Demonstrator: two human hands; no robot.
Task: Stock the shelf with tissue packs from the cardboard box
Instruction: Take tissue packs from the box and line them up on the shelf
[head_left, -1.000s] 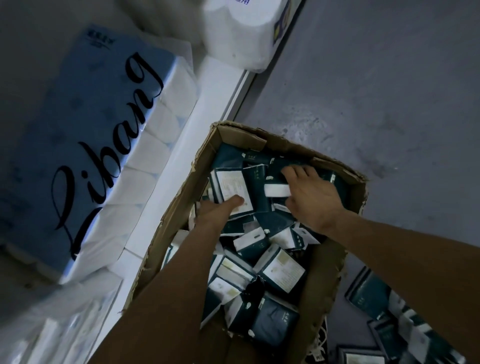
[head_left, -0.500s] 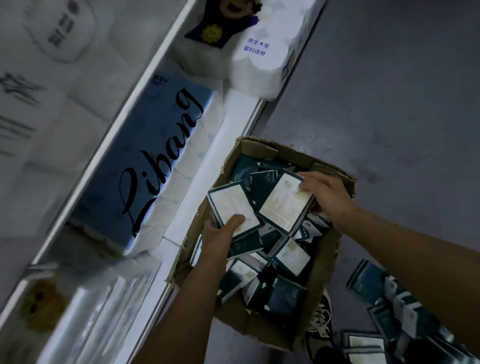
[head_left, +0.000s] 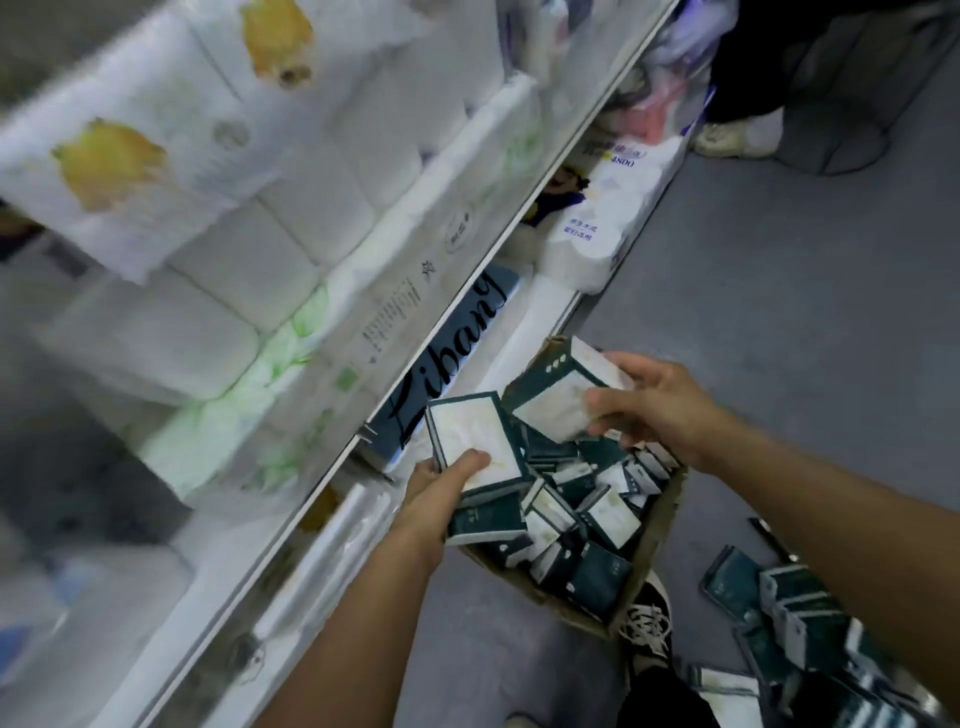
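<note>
Left hand (head_left: 441, 486) grips a tissue pack (head_left: 475, 441) above the box (head_left: 652, 540); right hand (head_left: 660, 402) grips a second pack (head_left: 563, 400) just beside it. Box sits on the floor against the shelf (head_left: 467, 280), full of loose packs. More packs (head_left: 795, 613) lie right of the box.

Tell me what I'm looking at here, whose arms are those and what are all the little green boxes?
The camera sits on a person's head and looks down, so you see that person's own two arms. There is no machine. The left hand grips one dark green tissue pack, and the right hand grips another tissue pack. Both are held just above a cardboard box on the grey floor, which is full of the same packs. More loose packs lie on the floor to the right. On the left is a shelf with big white bundles of toilet rolls. The person's shoe shows beside the box.
</note>
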